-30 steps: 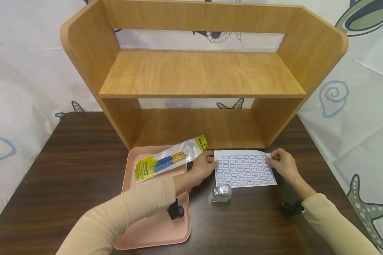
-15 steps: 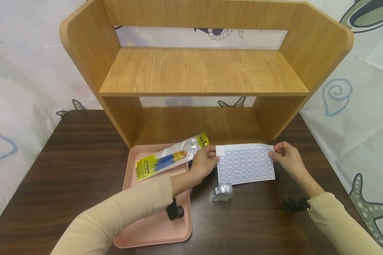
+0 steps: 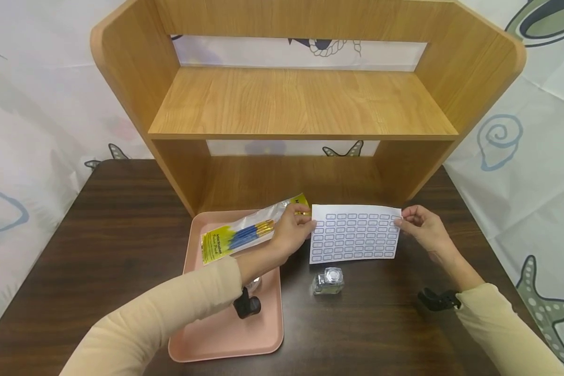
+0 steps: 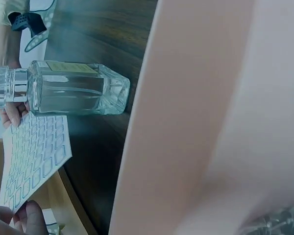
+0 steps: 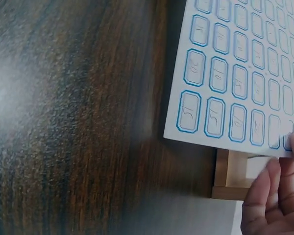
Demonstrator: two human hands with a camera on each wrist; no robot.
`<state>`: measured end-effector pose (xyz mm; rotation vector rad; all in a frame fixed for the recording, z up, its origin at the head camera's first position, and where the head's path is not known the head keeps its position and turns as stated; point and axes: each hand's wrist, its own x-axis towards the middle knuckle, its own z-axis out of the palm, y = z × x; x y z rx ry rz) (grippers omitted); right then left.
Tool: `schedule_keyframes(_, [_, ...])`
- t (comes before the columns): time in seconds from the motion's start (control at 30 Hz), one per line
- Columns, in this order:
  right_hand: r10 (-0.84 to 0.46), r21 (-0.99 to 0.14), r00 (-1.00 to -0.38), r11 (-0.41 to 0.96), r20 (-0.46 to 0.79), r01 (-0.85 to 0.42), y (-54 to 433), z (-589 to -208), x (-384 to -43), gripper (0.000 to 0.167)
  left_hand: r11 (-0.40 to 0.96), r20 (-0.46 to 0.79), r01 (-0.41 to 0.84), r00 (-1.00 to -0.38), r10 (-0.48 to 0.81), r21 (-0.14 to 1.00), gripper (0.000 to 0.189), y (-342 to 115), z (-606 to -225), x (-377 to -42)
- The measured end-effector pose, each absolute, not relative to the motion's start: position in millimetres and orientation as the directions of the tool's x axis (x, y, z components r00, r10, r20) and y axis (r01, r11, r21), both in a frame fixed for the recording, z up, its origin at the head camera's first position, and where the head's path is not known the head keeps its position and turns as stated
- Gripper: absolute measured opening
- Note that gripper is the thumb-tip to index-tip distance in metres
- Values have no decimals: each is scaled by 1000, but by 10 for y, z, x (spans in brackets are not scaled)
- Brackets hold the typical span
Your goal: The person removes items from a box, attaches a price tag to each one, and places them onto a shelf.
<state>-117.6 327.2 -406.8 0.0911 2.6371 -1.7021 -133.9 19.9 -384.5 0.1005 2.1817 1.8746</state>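
Observation:
A white sheet of sticker labels (image 3: 354,235) with blue-bordered boxes is held between both hands, tilted up off the table. My left hand (image 3: 291,232) pinches its left edge, and my right hand (image 3: 425,230) pinches the upper right corner. In the right wrist view the sheet (image 5: 240,73) bears handwritten numbers in several boxes. Just in front of the sheet a clear glass bottle (image 3: 328,282) with a silvery cap stands upright on the table; the left wrist view shows this bottle (image 4: 68,90) up close. Behind my left hand lies a clear pack of paintbrushes (image 3: 249,232) with blue handles.
A pink tray (image 3: 235,339) lies under the left forearm, with the brush pack across its far end. A clear glass object (image 3: 254,284) in it is mostly hidden by the sleeve. At the back of the dark table (image 3: 357,334) stands a two-tier wooden shelf (image 3: 305,102).
Both hands have drawn the label sheet back from the bottle and slightly left, so a gap shows between them. The sheet's near edge has lifted. The head view has shifted a little.

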Motion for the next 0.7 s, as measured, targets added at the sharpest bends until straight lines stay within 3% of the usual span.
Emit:
schedule_keyframes(0.23, [-53, -979, -995, 189, -86, 75, 3292, -4076, -1178, 14, 177, -120, -82, -969, 217, 981, 22, 144, -3862, -1343])
schedule_keyframes(0.7, [-134, -989, -985, 113, -113, 98, 3276, -4061, -1175, 14, 256, 25, 100, -960, 280, 962, 21, 88, -3839, -1372])
